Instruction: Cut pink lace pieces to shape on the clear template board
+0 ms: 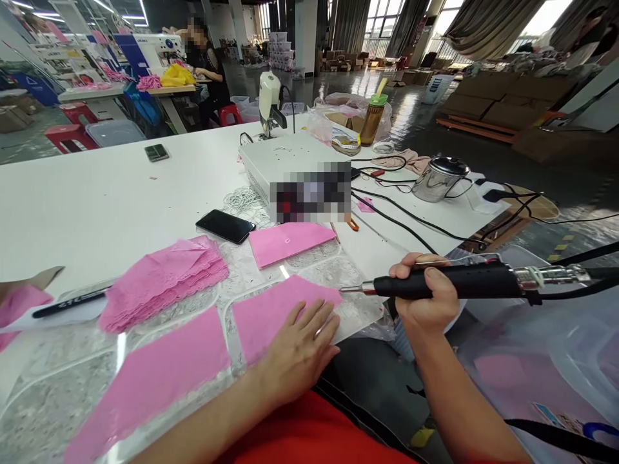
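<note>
My left hand (302, 345) lies flat with its fingers spread on a pink fabric piece (264, 316), over a clear mat. My right hand (428, 290) is wrapped round a black-handled tool (464, 280) with a metal tip. That tip points left and meets the right corner of the fabric under my left hand; whether it touches cannot be made out. To the left lie a larger pink piece (164, 374) and a stack of scallop-edged pink pieces (164, 280). Beyond my left hand sits a folded pink piece (290, 243).
A black phone (225, 225) lies beside a white box (294, 154). Black cables (396, 216) run across the table's right side near a metal mug (440, 179) and a bottle (373, 121). Plastic bins (546, 361) stand at lower right. A person (210, 74) sits in the background.
</note>
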A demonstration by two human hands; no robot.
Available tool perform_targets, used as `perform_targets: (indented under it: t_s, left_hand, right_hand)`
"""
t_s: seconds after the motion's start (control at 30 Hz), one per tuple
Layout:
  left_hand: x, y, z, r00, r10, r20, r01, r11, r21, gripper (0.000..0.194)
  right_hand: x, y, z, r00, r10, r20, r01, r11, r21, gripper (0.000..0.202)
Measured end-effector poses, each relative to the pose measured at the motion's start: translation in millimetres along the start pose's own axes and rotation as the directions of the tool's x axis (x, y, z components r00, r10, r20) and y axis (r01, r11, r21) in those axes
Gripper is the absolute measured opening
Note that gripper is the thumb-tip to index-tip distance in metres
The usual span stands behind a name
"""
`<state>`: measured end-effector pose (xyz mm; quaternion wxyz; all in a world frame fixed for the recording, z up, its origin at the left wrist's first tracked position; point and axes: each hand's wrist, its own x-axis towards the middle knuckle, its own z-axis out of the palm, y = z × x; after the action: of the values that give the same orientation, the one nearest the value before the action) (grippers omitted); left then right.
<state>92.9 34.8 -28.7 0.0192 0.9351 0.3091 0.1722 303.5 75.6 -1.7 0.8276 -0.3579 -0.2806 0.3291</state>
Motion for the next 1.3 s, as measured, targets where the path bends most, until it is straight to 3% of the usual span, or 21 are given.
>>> perform_targets:
  t_s: [0.17,0.3,1.3]
  left_hand:
    - [12.4,0.7,20.6,0.997,-0.046,0.057,0.047,0.999,-0.023,0.043]
    - [12.5,-0.9,27.4,0.997,-0.048,0.066,0.049,0.999,-0.012,0.045]
    - [12.7,-0.3,23.8,0.997,-0.043,0.070,0.043,0.999,-0.008,0.043]
  right_hand:
    - [-1.0,6.1,0.3,0.997,-0.034,0.066,0.034,0.999,-0.004,0.008]
    - [0.1,9.3,-0.5,0.994,-0.034,0.099,0.034,0.999,-0.008,0.007]
    - [0.5,9.3,0.8,0.988,-0.073,0.136,0.080,0.996,-0.044,0.007]
